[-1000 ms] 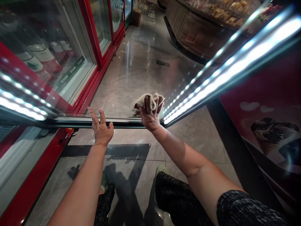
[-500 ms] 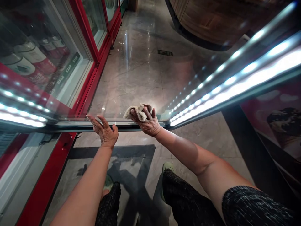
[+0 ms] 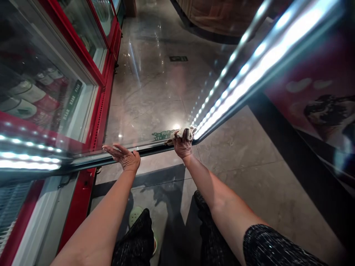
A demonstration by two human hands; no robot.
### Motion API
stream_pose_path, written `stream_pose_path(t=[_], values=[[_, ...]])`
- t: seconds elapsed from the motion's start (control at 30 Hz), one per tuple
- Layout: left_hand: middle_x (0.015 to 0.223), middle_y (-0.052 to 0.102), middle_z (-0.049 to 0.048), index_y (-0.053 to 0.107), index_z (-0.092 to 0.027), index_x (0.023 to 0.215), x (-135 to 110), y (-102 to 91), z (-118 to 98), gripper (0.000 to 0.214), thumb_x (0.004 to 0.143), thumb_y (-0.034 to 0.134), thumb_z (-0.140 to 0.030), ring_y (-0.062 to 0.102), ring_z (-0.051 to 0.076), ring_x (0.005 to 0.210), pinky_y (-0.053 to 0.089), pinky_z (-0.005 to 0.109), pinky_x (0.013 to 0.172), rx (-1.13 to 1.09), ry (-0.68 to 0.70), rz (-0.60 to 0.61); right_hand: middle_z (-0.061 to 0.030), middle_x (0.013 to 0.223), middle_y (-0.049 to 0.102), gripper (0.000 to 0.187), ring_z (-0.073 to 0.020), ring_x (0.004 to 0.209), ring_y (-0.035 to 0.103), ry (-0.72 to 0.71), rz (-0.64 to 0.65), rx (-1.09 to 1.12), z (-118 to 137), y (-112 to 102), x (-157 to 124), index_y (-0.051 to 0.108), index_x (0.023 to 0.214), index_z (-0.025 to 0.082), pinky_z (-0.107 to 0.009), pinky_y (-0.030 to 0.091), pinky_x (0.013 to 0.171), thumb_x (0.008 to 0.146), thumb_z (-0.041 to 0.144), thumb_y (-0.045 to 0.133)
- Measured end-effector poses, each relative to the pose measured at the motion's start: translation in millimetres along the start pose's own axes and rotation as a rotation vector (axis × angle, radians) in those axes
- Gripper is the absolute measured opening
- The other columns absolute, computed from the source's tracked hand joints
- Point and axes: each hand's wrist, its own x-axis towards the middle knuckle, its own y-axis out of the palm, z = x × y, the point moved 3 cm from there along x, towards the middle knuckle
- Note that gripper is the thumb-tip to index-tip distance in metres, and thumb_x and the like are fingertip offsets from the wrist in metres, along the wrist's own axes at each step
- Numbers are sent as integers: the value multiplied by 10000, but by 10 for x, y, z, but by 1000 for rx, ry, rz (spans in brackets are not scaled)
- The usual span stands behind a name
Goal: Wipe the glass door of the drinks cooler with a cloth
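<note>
A glass door (image 3: pixel 144 111) with a dark lower frame (image 3: pixel 151 150) stands open before me, bright light strips (image 3: pixel 249 83) running up its sides. My right hand (image 3: pixel 183 147) presses a crumpled beige cloth (image 3: pixel 185 132) against the glass in the lower right corner, close to the light strip. Left of the cloth, a green mark (image 3: pixel 163 135) shows on the glass or through it. My left hand (image 3: pixel 124 158) rests at the bottom frame, fingers stretched out towards the glass and thumb apart, holding nothing.
Red-framed coolers (image 3: pixel 101 83) with bottles (image 3: pixel 30 96) behind glass line the left. A curved wooden counter (image 3: pixel 216 18) stands at the far right. A dark floor sign (image 3: pixel 178 58) lies on the tiles. At the right is a pink printed panel (image 3: pixel 310 88). My green clog (image 3: pixel 135 216) is below.
My right hand has slid the cloth rightwards along the bottom of the glass into the corner. The view has turned and the door frame now slants. My left hand stays at the frame.
</note>
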Motion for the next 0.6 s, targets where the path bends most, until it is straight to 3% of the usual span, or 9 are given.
stream_pose_path(t=[0.13, 0.27, 0.37, 0.43, 0.5, 0.6], values=[[1602, -116, 387, 41, 68, 1568, -88, -179, -58, 1003, 784, 585, -241, -175, 420, 1533, 144, 650, 1203, 18, 97, -54, -268, 1581, 366, 538, -358, 1536, 216, 238, -70, 96, 12, -78, 40, 523, 1450, 96, -638, 227, 1193, 1001, 378, 429], [1624, -91, 343, 120, 29, 1574, -138, -405, -13, 986, 757, 607, -230, -99, 414, 1549, 153, 607, 1222, 1, 209, -54, -294, 1603, 305, 662, -284, 1549, 201, 506, -241, 353, 342, -183, 341, 269, 1566, 25, -586, 220, 1224, 1029, 412, 285], [1630, -114, 326, 104, 17, 1582, -72, -578, 20, 1020, 740, 623, -235, -107, 401, 1551, 156, 602, 1225, -36, 174, -107, -332, 1577, 318, 694, -279, 1543, 226, 629, -384, 535, 623, -222, 635, 143, 1590, 2, -636, 164, 1222, 1046, 433, 176], [1636, -135, 308, 70, 9, 1591, -3, -681, -5, 1053, 730, 626, -229, -140, 392, 1549, 146, 594, 1233, -84, 146, -148, -354, 1557, 333, 708, -285, 1542, 231, 592, -486, 547, 755, -259, 794, 71, 1590, -27, -667, 160, 1206, 1052, 431, 117], [1645, -135, 286, 40, 4, 1597, 53, -758, -66, 1080, 715, 625, -212, -167, 370, 1548, 121, 558, 1252, -145, 124, -167, -376, 1516, 384, 678, -283, 1529, 270, 435, -539, 437, 853, -309, 898, 55, 1572, -82, -654, 187, 1201, 1054, 354, 35], [1661, -116, 256, 9, -16, 1600, 70, -804, -179, 1106, 695, 623, -176, -188, 333, 1548, 56, 496, 1276, -231, 84, -147, -382, 1420, 501, 633, -291, 1454, 404, 111, -465, 251, 963, -365, 943, 241, 1509, -134, -598, 274, 1186, 1047, 220, -8]])
